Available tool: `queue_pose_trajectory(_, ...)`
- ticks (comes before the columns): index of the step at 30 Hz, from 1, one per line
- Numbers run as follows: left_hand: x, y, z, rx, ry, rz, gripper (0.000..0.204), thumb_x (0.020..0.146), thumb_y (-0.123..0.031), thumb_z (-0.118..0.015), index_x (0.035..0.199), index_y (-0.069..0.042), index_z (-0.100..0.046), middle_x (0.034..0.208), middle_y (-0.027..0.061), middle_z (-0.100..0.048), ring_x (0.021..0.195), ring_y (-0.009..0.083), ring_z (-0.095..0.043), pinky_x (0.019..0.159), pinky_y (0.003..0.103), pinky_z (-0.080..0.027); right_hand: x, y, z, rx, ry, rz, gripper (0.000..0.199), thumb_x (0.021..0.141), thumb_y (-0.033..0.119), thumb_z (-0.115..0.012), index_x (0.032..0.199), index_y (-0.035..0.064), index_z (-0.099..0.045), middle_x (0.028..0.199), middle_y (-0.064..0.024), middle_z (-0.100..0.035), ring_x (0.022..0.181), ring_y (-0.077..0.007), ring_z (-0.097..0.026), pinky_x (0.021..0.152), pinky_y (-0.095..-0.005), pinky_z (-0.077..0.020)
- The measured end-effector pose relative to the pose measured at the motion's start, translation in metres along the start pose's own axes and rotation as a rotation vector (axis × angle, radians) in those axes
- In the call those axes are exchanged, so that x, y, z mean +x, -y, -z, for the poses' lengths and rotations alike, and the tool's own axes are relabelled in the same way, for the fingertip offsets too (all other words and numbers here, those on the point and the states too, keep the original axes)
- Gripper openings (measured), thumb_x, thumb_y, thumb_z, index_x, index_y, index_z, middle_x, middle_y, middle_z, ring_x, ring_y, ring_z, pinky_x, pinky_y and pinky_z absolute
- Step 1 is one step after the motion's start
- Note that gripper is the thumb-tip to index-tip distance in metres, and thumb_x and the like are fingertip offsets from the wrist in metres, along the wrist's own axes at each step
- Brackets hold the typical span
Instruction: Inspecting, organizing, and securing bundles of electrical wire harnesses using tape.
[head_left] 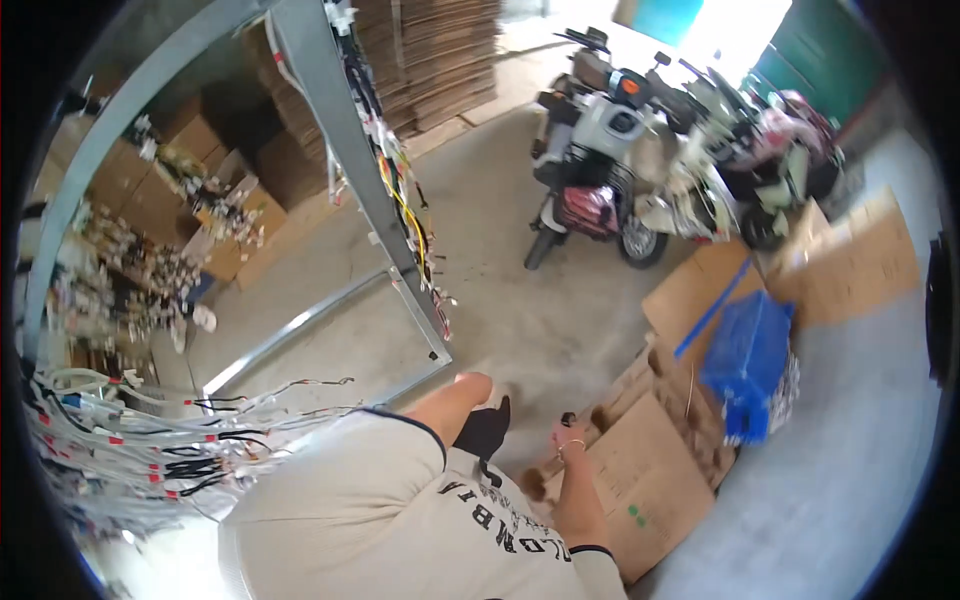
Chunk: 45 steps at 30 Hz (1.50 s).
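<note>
Down on the grey concrete floor (520,330), largest to smallest:

Frame: on my left a grey metal frame (340,130) leans, its wire harnesses (405,210) hanging along the bar.
Scooters: parked scooters (610,140) stand well apart from me, ahead.
Box: my open cardboard box (650,480) lies on the floor at my right, flaps spread, just beside a blue plastic bag (745,360).
Wires: white and black wire bundles (150,440) spill at my lower left.
Right hand: my right hand (568,440) is clenched on a small dark object (568,419) at the box's near edge; what it is, I cannot tell.
Left hand: my left hand (478,382) reaches toward the floor; whether it grips anything, I cannot tell.
</note>
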<state>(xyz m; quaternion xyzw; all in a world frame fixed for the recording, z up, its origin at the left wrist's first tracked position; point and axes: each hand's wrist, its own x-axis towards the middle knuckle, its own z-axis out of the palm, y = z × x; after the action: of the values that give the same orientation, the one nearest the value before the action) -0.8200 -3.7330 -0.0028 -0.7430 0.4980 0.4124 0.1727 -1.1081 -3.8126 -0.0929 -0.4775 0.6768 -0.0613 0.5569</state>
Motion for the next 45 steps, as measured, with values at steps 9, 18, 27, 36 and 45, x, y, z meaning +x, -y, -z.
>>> queue_pose_trajectory(9,0.161,-0.042,0.177,-0.329,-0.133,0.063,0.029,0.074,-0.013,-0.063,0.101,-0.004,-0.07,0.109,0.0181,-0.066,0.101,0.0326,-0.064,0.083,0.045,-0.052,0.117,0.144,-0.011,-0.856,0.191,0.431,0.043,0.067,0.023,-0.064,0.104,0.0008,-0.065,0.106,-0.0259,-0.063,0.099,-0.0396,-0.062,0.086,-0.0435,-0.0506)
queue_pose_trajectory(18,0.306,0.042,0.292,-0.551,-0.249,0.163,0.025,0.083,-0.015,-0.051,0.098,-0.003,-0.067,0.107,0.0204,-0.065,0.099,0.0386,-0.063,0.082,0.05,-0.05,0.279,0.322,-0.004,-1.246,0.479,0.571,0.053,0.066,0.029,-0.07,0.112,0.0047,-0.064,0.105,-0.023,-0.065,0.101,-0.038,-0.061,0.091,-0.0425,-0.0489)
queue_pose_trajectory(27,0.37,0.251,0.283,-0.708,-0.17,0.597,0.023,0.08,-0.014,-0.056,0.095,-0.003,-0.07,0.106,0.0192,-0.066,0.099,0.0345,-0.063,0.085,0.048,-0.049,0.381,0.48,-0.093,-1.456,0.827,0.508,0.04,0.077,0.034,-0.067,0.105,0.0059,-0.065,0.105,-0.0219,-0.065,0.1,-0.0394,-0.061,0.084,-0.0443,-0.0506)
queue_pose_trajectory(36,0.386,0.354,0.406,-0.999,-0.23,0.426,0.021,0.076,-0.019,-0.06,0.084,-0.005,-0.072,0.09,0.0218,-0.067,0.087,0.0393,-0.065,0.075,0.048,-0.051,0.462,0.575,-0.278,-1.441,0.787,0.661,0.046,0.089,0.048,-0.048,0.085,0.0085,-0.07,0.092,-0.019,-0.068,0.089,-0.0368,-0.066,0.079,-0.0479,-0.051)
queue_pose_trajectory(45,0.357,0.534,0.456,-0.419,-0.376,0.544,0.013,0.072,-0.018,-0.062,0.075,-0.012,-0.073,0.082,0.0101,-0.07,0.078,0.0303,-0.067,0.065,0.043,-0.053,0.425,0.809,-0.521,-1.273,0.844,0.808,0.038,0.069,0.018,-0.068,0.101,-0.0024,-0.064,0.1,-0.0282,-0.064,0.095,-0.0419,-0.062,0.085,-0.0462,-0.0503)
